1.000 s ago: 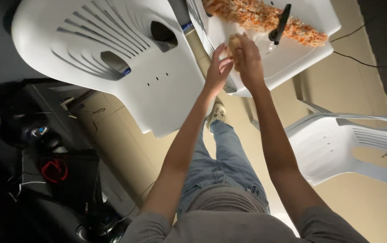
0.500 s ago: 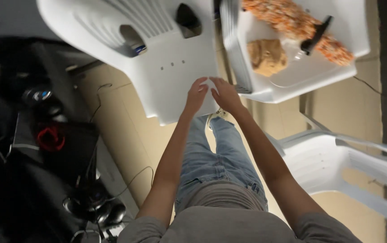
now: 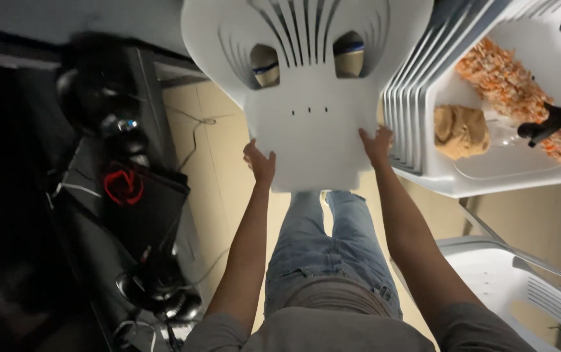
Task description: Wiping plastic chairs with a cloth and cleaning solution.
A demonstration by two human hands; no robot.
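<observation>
A white plastic chair (image 3: 310,111) fills the upper middle of the head view, its seat front toward me. My left hand (image 3: 261,163) grips the seat's left front corner. My right hand (image 3: 377,145) grips its right front edge. Both arms are stretched forward. Below the seat I see my legs in blue jeans (image 3: 323,248). To the right stands a stack of white chairs (image 3: 417,130); on its top seat lie a tan cloth (image 3: 461,132), an orange and white fluffy duster (image 3: 515,91) and a black-handled tool (image 3: 551,120).
A dark heap of bags and cables (image 3: 124,215) with a red emblem lies on the floor at left. Another white chair (image 3: 521,280) stands at lower right. The floor (image 3: 222,143) is beige, with a thin cord across it.
My hands left the tan cloth on the stacked chairs, moved left and spread apart. They now hold the front edge of the single white chair, which is centred in view.
</observation>
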